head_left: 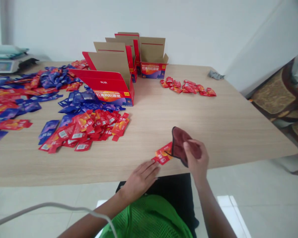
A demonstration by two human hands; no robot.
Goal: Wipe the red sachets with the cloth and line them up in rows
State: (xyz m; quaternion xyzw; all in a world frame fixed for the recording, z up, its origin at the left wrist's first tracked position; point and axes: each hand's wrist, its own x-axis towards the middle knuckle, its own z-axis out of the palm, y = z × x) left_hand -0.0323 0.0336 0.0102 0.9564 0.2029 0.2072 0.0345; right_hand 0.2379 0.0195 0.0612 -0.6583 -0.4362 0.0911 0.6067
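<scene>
My right hand (198,158) grips a dark brown cloth (181,140) with a black edge, its fingers closed on the fabric. Under the cloth's left side lies a single red sachet (163,154), partly covered. My left hand (142,180) rests flat at the table's front edge, fingertips touching the sachet's lower left corner. To the left is a heap of red sachets (84,127), with blue sachets (81,99) piled behind it.
Open red cartons (114,96) stand in a row toward the wall. Several small red packets (188,86) lie at the table's back right, near a crumpled grey scrap (215,75). More mixed sachets (47,79) spread along the left, before a scale (7,62). A cable (64,205) crosses the lower left.
</scene>
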